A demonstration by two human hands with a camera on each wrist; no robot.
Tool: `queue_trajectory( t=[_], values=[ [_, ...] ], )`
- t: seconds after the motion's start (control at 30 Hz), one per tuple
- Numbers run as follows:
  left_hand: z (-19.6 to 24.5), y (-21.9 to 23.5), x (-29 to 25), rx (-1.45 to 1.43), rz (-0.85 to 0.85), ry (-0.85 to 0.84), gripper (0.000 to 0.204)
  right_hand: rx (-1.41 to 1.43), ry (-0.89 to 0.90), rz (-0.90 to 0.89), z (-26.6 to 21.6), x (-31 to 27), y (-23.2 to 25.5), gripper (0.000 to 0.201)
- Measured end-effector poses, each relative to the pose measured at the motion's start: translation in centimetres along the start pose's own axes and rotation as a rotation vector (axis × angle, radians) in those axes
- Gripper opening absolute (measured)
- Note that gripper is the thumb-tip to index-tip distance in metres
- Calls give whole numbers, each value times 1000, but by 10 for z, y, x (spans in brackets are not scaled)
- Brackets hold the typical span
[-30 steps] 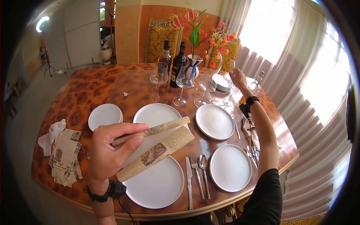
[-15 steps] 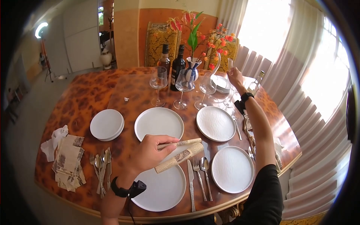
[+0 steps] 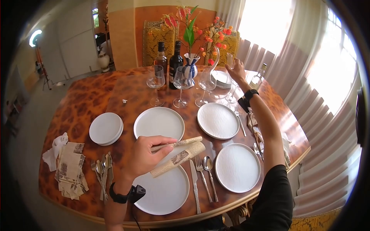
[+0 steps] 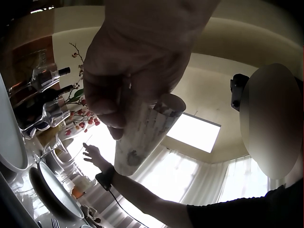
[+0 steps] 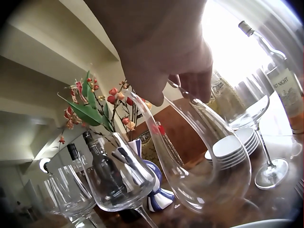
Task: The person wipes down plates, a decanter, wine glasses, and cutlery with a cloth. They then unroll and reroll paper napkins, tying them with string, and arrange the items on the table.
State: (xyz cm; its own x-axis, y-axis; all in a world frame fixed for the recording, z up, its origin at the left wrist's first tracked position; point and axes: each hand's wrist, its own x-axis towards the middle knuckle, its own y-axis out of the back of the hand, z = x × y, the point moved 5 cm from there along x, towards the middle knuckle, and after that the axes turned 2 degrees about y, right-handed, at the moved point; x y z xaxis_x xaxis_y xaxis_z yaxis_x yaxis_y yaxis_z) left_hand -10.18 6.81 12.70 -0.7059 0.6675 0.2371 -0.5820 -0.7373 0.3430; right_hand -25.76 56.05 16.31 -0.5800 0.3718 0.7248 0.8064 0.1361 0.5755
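Note:
My left hand (image 3: 144, 158) pinches a folded paper napkin (image 3: 179, 158) with newspaper-style print between thumb and fingers, above the white plates near the table's front. In the left wrist view the napkin (image 4: 142, 135) shows as a curled, tube-like shape. At the far right, my right hand (image 3: 237, 71) is beside the upright neck of a clear glass decanter (image 5: 190, 192) with a curved, horn-like spout. Its fingers look spread in the left wrist view. From the right wrist, thumb and fingertips appear right at the decanter's rim; the fingers are partly hidden behind the hand.
Three wine glasses (image 3: 181, 82) stand left of the decanter, before two bottles (image 3: 176, 63) and a flower vase (image 3: 190, 65). Large plates (image 3: 237, 168), cutlery (image 3: 208, 169), stacked small plates (image 3: 106, 128) and a napkin pile (image 3: 70, 165) lie around. A clear bottle (image 3: 257, 80) stands at right.
My left hand has moved rightward and away from me with the napkin, uncovering the cutlery at left. The right hand's fingers have loosened from the decanter's neck and spread.

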Motion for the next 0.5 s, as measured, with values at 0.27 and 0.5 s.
queue_trajectory(
  t=[0.27,0.5],
  values=[
    [5,8,-5,-29,51,-37,21,387,74,-82,-65,-67,-18,99],
    [8,10,-9,-13,44,-44,22,423,-48,-191,-58,-81,-63,105]
  ],
)
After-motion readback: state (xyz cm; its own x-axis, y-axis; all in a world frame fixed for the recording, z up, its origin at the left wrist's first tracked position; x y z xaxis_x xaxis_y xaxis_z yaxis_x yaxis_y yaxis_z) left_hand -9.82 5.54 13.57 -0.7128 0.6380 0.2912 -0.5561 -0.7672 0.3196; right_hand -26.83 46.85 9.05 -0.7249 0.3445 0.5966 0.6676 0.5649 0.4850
